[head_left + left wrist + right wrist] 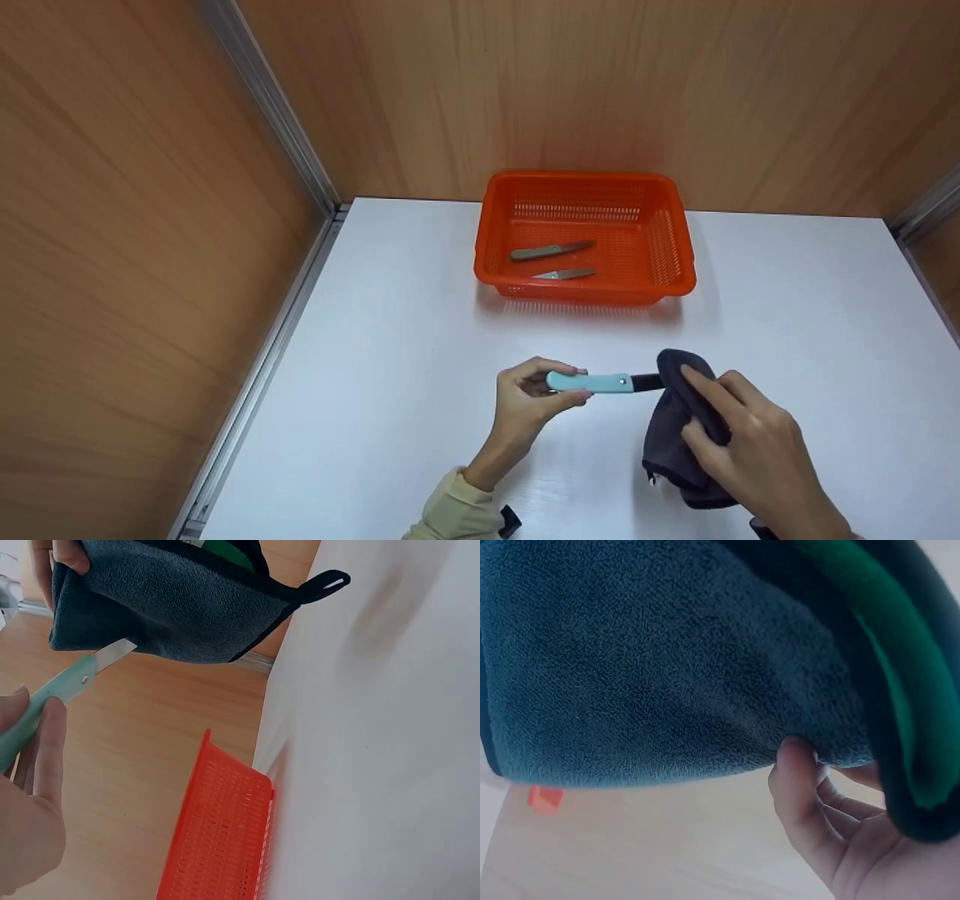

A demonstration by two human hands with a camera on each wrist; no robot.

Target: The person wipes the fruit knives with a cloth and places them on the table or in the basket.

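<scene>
A knife with a mint-green handle lies level in my left hand, whose thumb and fingers grip the handle. Its blade points right, and the tip is hidden in the folds of a dark grey-blue cloth. My right hand pinches that cloth between thumb and fingers around the blade's end. In the right wrist view the cloth fills most of the picture, with a green inner side showing at the fold. A hanging loop sticks out at one corner of the cloth.
Beyond my hands an orange plastic basket stands on the white table, close to the wooden back wall. Inside it lie a knife with a dull greenish handle and a second small knife. A metal-framed wooden panel borders the left side.
</scene>
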